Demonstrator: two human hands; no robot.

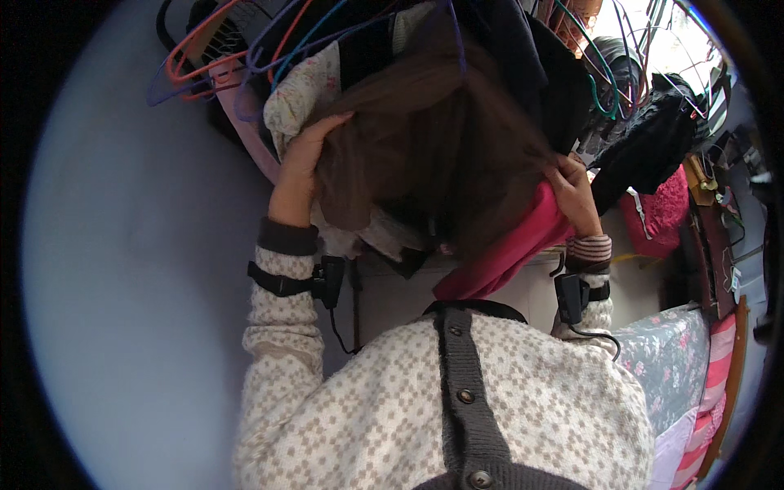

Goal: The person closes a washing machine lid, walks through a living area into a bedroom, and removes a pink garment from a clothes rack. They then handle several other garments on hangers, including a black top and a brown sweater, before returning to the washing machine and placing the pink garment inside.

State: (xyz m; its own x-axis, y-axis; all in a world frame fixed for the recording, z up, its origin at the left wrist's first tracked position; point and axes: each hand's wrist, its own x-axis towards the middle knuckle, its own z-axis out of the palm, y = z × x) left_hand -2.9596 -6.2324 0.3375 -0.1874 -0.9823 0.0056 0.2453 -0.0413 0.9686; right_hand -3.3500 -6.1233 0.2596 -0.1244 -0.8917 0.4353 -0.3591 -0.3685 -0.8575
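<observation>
A thin, see-through brown garment [433, 139] hangs spread between my hands, below a purple hanger [459, 41]. My left hand [310, 159] grips its left side, the thumb on top and the other fingers partly hidden by the cloth. At the opposite side my right hand [573, 192] pinches the fabric's edge between thumb and fingers. A bright pink cloth [510, 253] drapes down just beside and below my right hand. Near my left hand hangs a pale flowered garment [306, 94]. Other dark clothes [555, 73] hang behind the brown one.
Several coloured wire hangers, among them an orange hanger [192, 57] and a green hanger [600, 90], crowd the top. A bluish wall [147, 245] rises close on the left. To the right are a fluffy pink item [660, 212] and a flowered grey bed cover [665, 347].
</observation>
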